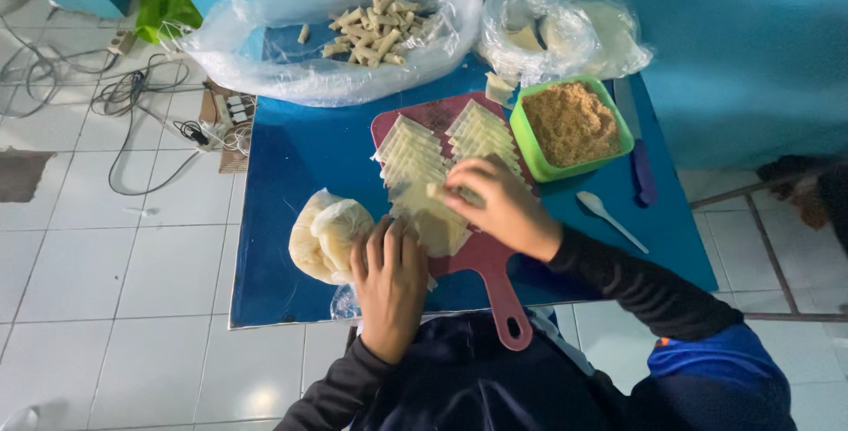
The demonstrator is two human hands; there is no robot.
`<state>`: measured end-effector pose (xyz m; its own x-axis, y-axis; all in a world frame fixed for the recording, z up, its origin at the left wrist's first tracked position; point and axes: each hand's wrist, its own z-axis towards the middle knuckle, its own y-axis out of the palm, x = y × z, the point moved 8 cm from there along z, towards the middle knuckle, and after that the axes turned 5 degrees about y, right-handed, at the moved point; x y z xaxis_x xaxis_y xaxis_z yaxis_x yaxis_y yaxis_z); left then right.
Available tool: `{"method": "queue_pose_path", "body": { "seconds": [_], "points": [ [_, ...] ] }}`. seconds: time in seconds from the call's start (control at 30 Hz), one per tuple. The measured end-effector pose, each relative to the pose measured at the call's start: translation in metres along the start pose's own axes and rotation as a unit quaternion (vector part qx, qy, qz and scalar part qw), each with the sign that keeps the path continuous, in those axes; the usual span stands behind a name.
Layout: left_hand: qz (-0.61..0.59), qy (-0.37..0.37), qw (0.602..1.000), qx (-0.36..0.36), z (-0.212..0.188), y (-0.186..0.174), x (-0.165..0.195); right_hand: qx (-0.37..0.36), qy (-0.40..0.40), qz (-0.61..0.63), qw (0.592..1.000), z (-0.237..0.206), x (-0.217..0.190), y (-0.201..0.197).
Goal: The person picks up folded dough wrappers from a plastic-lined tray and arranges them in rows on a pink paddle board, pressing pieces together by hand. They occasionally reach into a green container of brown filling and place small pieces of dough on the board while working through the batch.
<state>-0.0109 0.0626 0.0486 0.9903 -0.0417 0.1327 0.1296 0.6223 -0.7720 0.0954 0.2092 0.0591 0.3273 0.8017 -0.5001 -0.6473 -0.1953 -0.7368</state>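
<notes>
Both hands (389, 285) (499, 206) press pale wrappers (424, 219) on red board (495, 294).

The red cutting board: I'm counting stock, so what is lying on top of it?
On the red cutting board lie two rows of pale triangular wrappers. The right hand and left hand cover the nearest ones, so their number is hidden.

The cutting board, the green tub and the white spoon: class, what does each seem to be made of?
Cutting board: probably plastic, matte dark red, moulded handle.
Green tub: likely plastic, smooth bright rim, holding brown crumbs.
White spoon: apparently plastic, thin and glossy.
</notes>
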Motion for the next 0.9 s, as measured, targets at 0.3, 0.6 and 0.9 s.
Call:
{"method": "queue_pose_path", "body": {
  "seconds": [0.3,0.6,0.9],
  "points": [
    [0.058,-0.020,0.993,-0.102,-0.002,0.004,-0.004,-0.014,-0.035,0.166,0.985,0.135,0.000,-0.057],
    [0.058,-0.016,0.995,-0.082,-0.008,-0.002,-0.004,0.041,-0.004,-0.158,0.987,0.053,0.045,-0.109],
    [0.024,-0.052,0.997,-0.060,-0.006,-0.005,-0.007,-0.079,0.069,-0.343,0.933,-0.003,0.096,-0.114]
  ]
}}
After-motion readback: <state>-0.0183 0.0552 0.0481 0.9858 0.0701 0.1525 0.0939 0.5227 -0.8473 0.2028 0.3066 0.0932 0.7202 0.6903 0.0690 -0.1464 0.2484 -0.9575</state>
